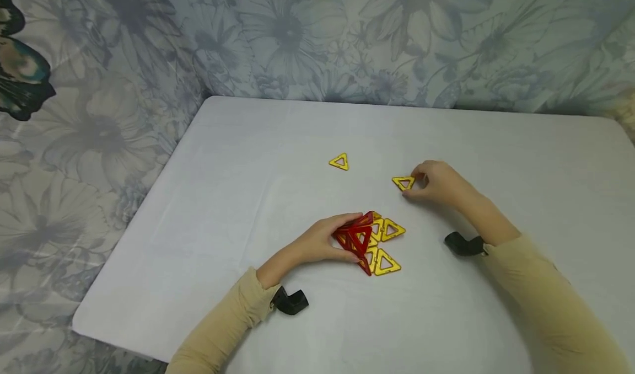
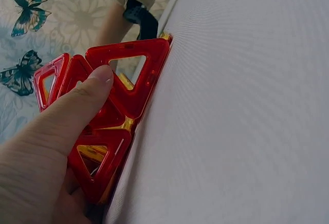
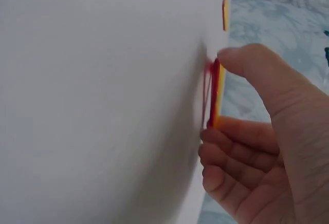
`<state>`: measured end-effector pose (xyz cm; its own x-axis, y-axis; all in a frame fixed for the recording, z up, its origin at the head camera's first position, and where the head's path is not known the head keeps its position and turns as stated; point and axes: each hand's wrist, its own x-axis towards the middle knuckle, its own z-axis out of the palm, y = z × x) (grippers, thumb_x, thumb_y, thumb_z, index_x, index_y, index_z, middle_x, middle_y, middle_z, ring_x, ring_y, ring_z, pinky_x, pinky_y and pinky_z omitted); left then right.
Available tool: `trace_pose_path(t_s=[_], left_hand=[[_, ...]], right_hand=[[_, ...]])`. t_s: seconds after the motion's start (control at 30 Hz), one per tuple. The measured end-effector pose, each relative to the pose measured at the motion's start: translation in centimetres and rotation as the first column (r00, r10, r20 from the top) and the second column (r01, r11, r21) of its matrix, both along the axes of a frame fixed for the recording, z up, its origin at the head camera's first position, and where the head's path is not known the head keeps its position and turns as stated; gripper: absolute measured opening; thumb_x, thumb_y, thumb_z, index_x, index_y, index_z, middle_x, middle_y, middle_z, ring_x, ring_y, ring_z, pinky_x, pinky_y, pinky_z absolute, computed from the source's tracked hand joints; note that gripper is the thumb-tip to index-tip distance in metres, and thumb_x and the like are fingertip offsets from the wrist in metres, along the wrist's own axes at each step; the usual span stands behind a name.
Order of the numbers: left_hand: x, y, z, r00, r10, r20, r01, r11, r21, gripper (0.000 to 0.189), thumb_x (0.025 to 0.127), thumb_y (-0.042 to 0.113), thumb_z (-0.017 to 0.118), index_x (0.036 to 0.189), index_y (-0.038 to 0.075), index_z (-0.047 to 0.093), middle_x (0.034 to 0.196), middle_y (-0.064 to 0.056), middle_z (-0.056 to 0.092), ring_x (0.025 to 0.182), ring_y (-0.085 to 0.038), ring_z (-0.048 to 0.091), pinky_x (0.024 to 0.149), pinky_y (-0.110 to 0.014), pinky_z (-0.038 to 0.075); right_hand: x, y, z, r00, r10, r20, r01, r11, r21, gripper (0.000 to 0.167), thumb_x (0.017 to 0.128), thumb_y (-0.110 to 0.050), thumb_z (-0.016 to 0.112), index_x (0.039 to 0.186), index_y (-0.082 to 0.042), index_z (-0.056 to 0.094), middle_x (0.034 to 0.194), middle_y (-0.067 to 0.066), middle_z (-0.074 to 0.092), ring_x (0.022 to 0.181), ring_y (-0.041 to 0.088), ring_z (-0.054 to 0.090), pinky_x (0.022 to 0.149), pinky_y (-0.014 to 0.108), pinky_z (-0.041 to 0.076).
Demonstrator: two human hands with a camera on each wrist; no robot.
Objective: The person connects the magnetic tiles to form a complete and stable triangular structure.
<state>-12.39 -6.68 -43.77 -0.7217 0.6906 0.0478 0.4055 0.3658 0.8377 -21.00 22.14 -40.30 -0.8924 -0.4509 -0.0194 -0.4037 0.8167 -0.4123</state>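
Note:
My left hand (image 1: pixel 322 242) grips a structure of red triangular magnetic tiles (image 1: pixel 358 239), its thumb laid across the red faces in the left wrist view. Several yellow triangular tiles (image 1: pixel 385 262) lie flat against the right side of that structure, with points facing outward. Up and to the right, my right hand (image 1: pixel 436 183) pinches a single yellow triangle tile (image 1: pixel 398 181) between thumb and fingers. Seen edge-on in the right wrist view, this held tile (image 3: pixel 218 93) is close to the white surface, with a red edge beside the yellow.
Another yellow triangle tile (image 1: pixel 339 162) lies farther back on the white table (image 1: pixel 238 159). Flower-patterned cloth (image 1: pixel 297 43) hangs behind the table and along its left side. Black wrist devices (image 1: pixel 291 301) stick out from both sleeves.

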Motion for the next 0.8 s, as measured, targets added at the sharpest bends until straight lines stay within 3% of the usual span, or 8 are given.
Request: trace_pose_path(t_s=[0.4,0.63,0.8], left_hand=[[0.4,-0.6,0.0,1.0,0.02,0.013,-0.02,0.999,0.025,0.079,0.071,0.029,0.076,0.137,0.013,0.036,0.135,0.0,0.04,0.121,-0.008,0.034,0.097,-0.028,0.029],[0.0,-0.3,0.0,1.0,-0.005,-0.003,0.005,1.0,0.026,0.082,0.071,0.03,0.076,0.138,0.011,0.034,0.136,0.0,0.038,0.122,-0.008,0.033,0.097,-0.028,0.03],[0.0,-0.1,0.2,1.0,-0.008,0.016,0.008,1.0,0.017,0.082,0.07,0.029,0.077,0.138,0.011,0.034,0.136,0.0,0.038,0.122,-0.007,0.032,0.097,-0.027,0.03]], right_hand=[[7.2,1.3,0.1,0.987,0.114,0.116,-0.106,0.991,-0.076,0.034,0.068,-0.027,0.077,0.09,-0.003,0.065,0.068,-0.006,0.049,0.061,0.01,0.044,0.053,0.024,0.041],[9.3,1.0,0.4,0.988,0.104,0.111,-0.093,0.991,-0.101,0.033,0.067,-0.024,0.078,0.088,-0.003,0.064,0.065,-0.007,0.047,0.057,0.008,0.042,0.05,0.022,0.039],[10.4,0.4,0.1,0.977,0.157,0.142,-0.14,0.983,-0.12,0.031,0.068,-0.023,0.077,0.087,-0.004,0.061,0.065,-0.008,0.045,0.057,0.006,0.042,0.049,0.022,0.039]])
